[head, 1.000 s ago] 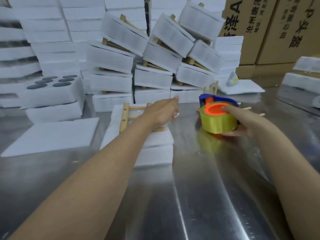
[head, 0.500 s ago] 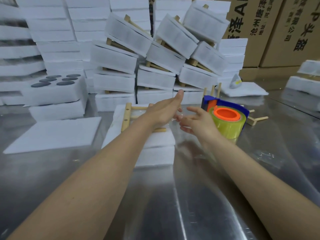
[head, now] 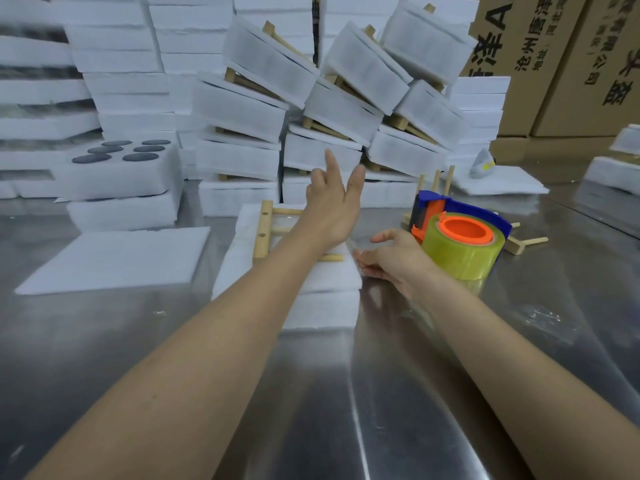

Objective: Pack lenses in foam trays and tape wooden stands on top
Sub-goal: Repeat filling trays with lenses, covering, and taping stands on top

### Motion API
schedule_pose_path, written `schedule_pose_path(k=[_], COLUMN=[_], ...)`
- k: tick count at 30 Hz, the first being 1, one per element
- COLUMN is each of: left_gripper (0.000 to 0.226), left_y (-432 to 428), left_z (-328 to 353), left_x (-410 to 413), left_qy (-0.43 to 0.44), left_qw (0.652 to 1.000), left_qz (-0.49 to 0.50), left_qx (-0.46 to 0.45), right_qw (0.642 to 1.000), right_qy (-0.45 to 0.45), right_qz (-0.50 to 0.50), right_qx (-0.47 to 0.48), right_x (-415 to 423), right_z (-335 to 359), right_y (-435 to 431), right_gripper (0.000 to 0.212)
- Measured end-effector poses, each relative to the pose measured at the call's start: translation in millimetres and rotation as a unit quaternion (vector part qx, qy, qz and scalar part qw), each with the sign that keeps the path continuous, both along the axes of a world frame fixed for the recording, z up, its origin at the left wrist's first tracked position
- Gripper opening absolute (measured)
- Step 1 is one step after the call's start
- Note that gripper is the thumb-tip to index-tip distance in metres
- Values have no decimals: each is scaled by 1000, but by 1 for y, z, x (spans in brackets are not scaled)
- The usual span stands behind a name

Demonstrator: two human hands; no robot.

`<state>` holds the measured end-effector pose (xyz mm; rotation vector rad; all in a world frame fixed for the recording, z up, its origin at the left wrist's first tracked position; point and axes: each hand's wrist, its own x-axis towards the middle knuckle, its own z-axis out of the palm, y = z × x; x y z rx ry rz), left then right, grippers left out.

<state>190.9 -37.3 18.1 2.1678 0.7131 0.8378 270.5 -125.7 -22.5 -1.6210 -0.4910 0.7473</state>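
Note:
A closed white foam tray stack (head: 311, 306) lies on the metal table in the centre, with a wooden stand (head: 263, 226) lying on its top. My left hand (head: 332, 206) hovers above the stand, fingers spread and pointing away, holding nothing. My right hand (head: 391, 261) is low at the tray's right edge, fingers apart, touching the foam side. The yellow tape roll in its blue and orange dispenser (head: 460, 244) stands on the table just right of that hand. At the left stands an open foam tray (head: 121, 178) with several dark round lenses (head: 135, 156) in its holes.
A flat foam sheet (head: 114, 258) lies left of the centre tray. More wooden stands (head: 519, 245) lie behind the dispenser. Taped foam packs (head: 311, 98) lean in a pile at the back, with foam stacks (head: 114, 64) behind and cardboard boxes (head: 554, 64) at the back right.
My right hand has set the tape dispenser down, let go of it and moved left to the tray's edge. My left hand has lifted off the stand, fingers now raised.

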Motion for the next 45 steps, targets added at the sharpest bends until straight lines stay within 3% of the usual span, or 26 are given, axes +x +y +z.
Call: schedule_pose_path(k=[3, 6, 9, 12, 14, 16, 18, 20, 23, 27, 31, 33, 38, 40, 42, 45], left_gripper=[64, 48, 30, 26, 34, 47, 56, 58, 61, 75, 54, 45, 68, 74, 72, 60], left_y=[-1, -5, 9, 21, 15, 8, 4, 2, 3, 0, 0, -1, -1, -2, -2, -2], left_z=[5, 19, 33, 6, -31, -52, -51, -43, -47, -37, -28, -31, -39, -38, -38, -42], left_x=[-7, -22, -70, -126, -151, -152, -151, -152, -154, -151, -154, -159, -163, -163, -161, -157], left_qy=[-94, -191, -255, -354, -307, -165, -121, -121, -136, -230, -294, -286, -252, -236, -227, -235], left_qw=[993, 967, 960, 934, 940, 957, 940, 938, 941, 933, 899, 878, 863, 853, 846, 837], left_qz=[13, -37, -68, 38, 107, 65, 20, -6, -19, -47, -103, -135, -118, -110, -104, -75], left_qx=[-77, -166, -89, -37, -105, -231, -318, -325, -310, -271, -307, -360, -421, -451, -472, -488], right_qw=[997, 989, 972, 992, 996, 995, 997, 994, 991, 977, 941, 936, 941, 951, 953, 948], right_qy=[-48, -134, -230, -105, -74, -79, -22, 34, 29, 45, 85, 99, 135, 129, 119, 133], right_qz=[18, 14, -19, -29, 17, 53, 75, 105, 125, 133, 178, 191, 197, 175, 174, 178], right_qx=[-51, -63, -43, 56, 35, 20, 17, 22, 45, 162, 276, 280, 241, 218, 219, 229], right_x=[-8, -20, -24, -30, -42, -52, -58, -60, -59, -59, -64, -66, -61, -60, -59, -57], right_z=[4, -4, -5, 9, 12, 7, 5, 6, 4, 5, 7, 4, -1, -3, -3, 1], right_y=[6, 5, 0, 5, 9, 12, 10, 5, 1, -2, -1, -2, -3, -1, 0, -2], right_gripper=[24, 16, 26, 19, 31, 50, 56, 59, 73, 57, 55, 51, 40, 47, 49, 34])
